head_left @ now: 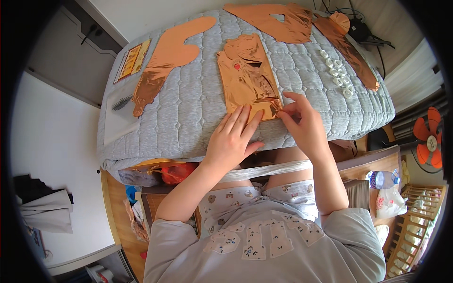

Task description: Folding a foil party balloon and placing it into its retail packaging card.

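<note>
The folded copper foil packet (245, 78) lies on the quilted bed (184, 127), its near end close to the middle of the bed's near edge. The left hand (231, 137) rests palm down on that near end, fingers a little spread and laid flat. The right hand (302, 120) is at the packet's near right corner, thumb and fingertips touching there; whether they pinch the foil, I cannot tell.

Toward the bed's left edge lies a curved copper foil piece (174, 47), with a gold-striped packet (133, 60) beside it and a clear plastic sheet (115, 129) nearer the near left corner. Another foil piece (269, 21) lies along the far edge. White rings (334, 72) sit toward the right edge, next to a long foil strip (354, 59).
</note>
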`<control>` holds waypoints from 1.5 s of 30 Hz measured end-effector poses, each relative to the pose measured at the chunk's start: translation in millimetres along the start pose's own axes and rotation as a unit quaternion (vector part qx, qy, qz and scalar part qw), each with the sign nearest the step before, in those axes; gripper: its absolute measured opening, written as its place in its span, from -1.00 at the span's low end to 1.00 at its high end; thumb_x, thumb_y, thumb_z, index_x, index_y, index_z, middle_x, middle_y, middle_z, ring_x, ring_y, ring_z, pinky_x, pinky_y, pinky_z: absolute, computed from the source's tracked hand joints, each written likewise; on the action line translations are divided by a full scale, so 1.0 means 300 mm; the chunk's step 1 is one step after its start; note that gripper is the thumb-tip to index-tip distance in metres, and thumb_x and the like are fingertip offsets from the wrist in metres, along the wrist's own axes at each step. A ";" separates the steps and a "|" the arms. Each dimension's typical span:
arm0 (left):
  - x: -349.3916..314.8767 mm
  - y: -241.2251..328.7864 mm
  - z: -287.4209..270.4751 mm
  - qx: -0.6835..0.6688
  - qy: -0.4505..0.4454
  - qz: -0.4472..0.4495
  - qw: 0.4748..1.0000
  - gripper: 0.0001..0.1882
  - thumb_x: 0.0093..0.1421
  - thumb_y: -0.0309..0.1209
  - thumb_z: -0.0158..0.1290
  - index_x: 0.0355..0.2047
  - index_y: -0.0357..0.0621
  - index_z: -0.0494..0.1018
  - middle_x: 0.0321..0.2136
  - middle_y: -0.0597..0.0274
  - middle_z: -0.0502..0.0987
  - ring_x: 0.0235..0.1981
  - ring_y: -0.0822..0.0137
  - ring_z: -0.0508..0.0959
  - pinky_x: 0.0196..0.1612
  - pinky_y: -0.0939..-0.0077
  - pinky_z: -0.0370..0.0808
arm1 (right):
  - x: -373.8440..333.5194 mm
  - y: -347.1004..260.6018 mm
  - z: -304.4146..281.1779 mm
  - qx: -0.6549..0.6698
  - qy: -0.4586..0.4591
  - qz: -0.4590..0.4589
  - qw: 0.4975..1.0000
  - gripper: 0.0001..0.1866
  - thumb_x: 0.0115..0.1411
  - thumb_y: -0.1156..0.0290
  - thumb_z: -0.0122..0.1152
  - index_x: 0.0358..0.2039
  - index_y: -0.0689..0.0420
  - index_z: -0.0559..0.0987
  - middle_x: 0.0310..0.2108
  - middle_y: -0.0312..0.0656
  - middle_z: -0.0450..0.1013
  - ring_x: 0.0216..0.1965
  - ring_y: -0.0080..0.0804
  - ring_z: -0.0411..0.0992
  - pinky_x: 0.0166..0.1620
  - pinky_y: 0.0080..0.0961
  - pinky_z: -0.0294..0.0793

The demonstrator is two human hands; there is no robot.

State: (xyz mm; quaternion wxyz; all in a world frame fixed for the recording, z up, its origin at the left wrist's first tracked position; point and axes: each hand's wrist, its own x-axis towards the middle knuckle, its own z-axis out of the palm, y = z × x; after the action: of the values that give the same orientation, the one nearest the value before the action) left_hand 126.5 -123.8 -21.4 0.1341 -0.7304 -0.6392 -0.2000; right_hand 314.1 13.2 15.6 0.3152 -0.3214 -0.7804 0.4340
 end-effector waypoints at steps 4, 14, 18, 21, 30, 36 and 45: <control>0.005 0.000 0.006 0.011 -0.007 0.001 1.000 -0.17 0.09 0.07 0.30 0.33 0.06 0.38 0.27 -0.15 0.41 0.33 -0.05 0.40 0.32 0.07 0.42 | 0.009 -0.001 0.011 -0.026 0.014 0.040 0.999 -0.56 0.28 0.58 0.28 0.17 0.22 0.45 -0.35 -0.18 0.61 -0.34 -0.51 0.51 -0.20 -0.52 0.50; -0.001 0.009 0.006 0.022 -0.020 -0.002 1.000 -0.17 0.10 0.15 0.24 0.32 0.07 0.41 0.32 -0.13 0.36 0.33 -0.07 0.40 0.33 0.05 0.41 | 0.023 -0.018 -0.014 0.037 -0.018 0.093 0.995 -0.65 0.31 0.54 0.26 0.08 0.22 0.45 -0.37 -0.12 0.62 -0.35 -0.47 0.51 -0.21 -0.50 0.49; 0.000 0.006 0.005 0.029 -0.020 0.003 0.999 -0.18 0.09 0.15 0.24 0.33 0.14 0.42 0.33 -0.15 0.34 0.33 -0.07 0.40 0.34 0.04 0.40 | 0.037 0.011 0.004 -0.005 -0.003 0.072 0.997 -0.65 0.32 0.51 0.26 0.07 0.22 0.44 -0.38 -0.11 0.62 -0.37 -0.44 0.53 -0.23 -0.48 0.50; 0.001 0.004 0.006 0.038 -0.022 0.009 0.999 -0.18 0.08 0.16 0.25 0.33 0.18 0.42 0.33 -0.16 0.33 0.33 -0.08 0.39 0.34 0.04 0.40 | 0.040 0.028 0.015 -0.040 0.006 0.054 0.998 -0.65 0.31 0.51 0.28 0.07 0.22 0.44 -0.39 -0.10 0.62 -0.38 -0.42 0.54 -0.25 -0.46 0.50; 0.002 0.011 0.000 0.035 -0.029 0.008 0.999 -0.15 0.03 0.16 0.29 0.33 0.20 0.42 0.32 -0.17 0.33 0.33 -0.08 0.39 0.33 0.04 0.41 | 0.017 0.023 0.009 -0.011 0.030 0.043 0.999 -0.69 0.27 0.53 0.32 -0.04 0.23 0.43 -0.45 -0.17 0.57 -0.48 -0.44 0.46 -0.33 -0.47 0.47; 0.004 0.006 0.005 0.040 -0.027 0.012 0.999 -0.14 0.02 0.16 0.29 0.33 0.21 0.42 0.31 -0.16 0.34 0.33 -0.09 0.39 0.33 0.04 0.42 | 0.018 0.064 0.041 -0.115 0.079 -0.097 0.985 -0.68 0.18 0.61 0.35 -0.11 0.21 0.43 -0.47 -0.14 0.50 -0.45 -0.17 0.47 -0.33 -0.31 0.46; 0.006 0.005 0.000 0.044 -0.035 0.009 0.998 -0.14 0.02 0.16 0.30 0.34 0.23 0.41 0.32 -0.11 0.34 0.34 -0.04 0.39 0.33 0.06 0.42 | 0.002 0.059 0.038 -0.171 0.081 -0.108 0.976 -0.67 0.12 0.63 0.36 -0.12 0.16 0.49 -0.28 -0.10 0.49 -0.18 -0.07 0.47 -0.10 -0.19 0.45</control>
State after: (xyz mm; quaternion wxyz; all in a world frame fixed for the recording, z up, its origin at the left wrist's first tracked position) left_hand 128.1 -122.6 -20.4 0.1455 -0.7363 -0.6446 -0.1454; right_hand 309.1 15.8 -4.7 0.3625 -0.3186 -0.8450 0.2302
